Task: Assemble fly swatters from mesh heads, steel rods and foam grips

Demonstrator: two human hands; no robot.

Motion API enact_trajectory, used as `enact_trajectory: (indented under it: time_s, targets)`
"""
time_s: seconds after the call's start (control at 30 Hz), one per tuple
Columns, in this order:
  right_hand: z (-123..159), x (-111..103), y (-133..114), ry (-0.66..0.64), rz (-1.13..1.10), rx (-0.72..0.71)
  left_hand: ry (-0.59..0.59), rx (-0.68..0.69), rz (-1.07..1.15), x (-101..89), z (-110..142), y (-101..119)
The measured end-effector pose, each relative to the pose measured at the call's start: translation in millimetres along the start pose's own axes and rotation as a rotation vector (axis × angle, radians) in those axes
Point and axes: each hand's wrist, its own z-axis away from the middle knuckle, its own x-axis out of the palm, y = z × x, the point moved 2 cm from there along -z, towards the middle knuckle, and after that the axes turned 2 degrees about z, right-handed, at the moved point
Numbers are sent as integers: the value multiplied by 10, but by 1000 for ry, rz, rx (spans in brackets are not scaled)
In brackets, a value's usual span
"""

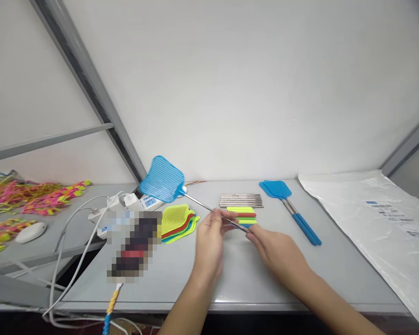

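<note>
A blue fly swatter (163,180) is held slantwise above the table, its mesh head up at the left and its thin metal rod running down to the right. Partway along the rod, the fingers of my left hand (211,237) are closed in a pinch. My right hand (277,251) grips the rod's lower end, which its fingers partly hide. Just behind my hands lie several coloured handle tubes (242,215), in yellow, red, green and blue. Beyond them is a row of metal rods (240,200). Loose swatter heads (176,221) lie stacked left of my left hand.
Blue swatters with blue handles (302,223) lie at the right, beside a white plastic package (363,223). To the left are a blurred-out device (134,249), power strips (150,202), white cables (78,260), a white mouse (30,232) and colourful bundles (52,197).
</note>
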Motion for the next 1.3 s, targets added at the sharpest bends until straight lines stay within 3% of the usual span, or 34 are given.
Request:
enact_trajectory:
  time_s: [0.07, 0.13, 0.27, 0.37, 0.43, 0.53, 0.7, 0.87, 1.07, 1.3]
  targets:
    - [79, 4, 65, -15, 61, -3, 129, 63, 104, -109, -86, 157]
    - [189, 17, 184, -42, 67, 3, 159, 91, 115, -165, -144, 234]
    - [350, -27, 404, -44, 9, 37, 29, 76, 73, -19, -61, 58]
    - [360, -98, 413, -45, -28, 36, -147, -28, 5, 209, 119, -173]
    - [335, -133, 368, -34, -48, 15, -184, -38, -20, 300, 204, -220]
    - [315, -151, 330, -15, -46, -19, -94, 68, 2, 279, 190, -95]
    - [441, -122, 478, -34, 56, -34, 110, 162, 155, 44, -18, 192]
    - [565, -156, 661, -10, 101, -12, 39, 114, 183, 102, -24, 96]
    - [450, -238, 570, 50, 71, -2, -121, -13, 61, 377, 157, -216]
    - [298, -222, 415, 97, 86, -24, -18, 59, 35, 325, 119, -90]
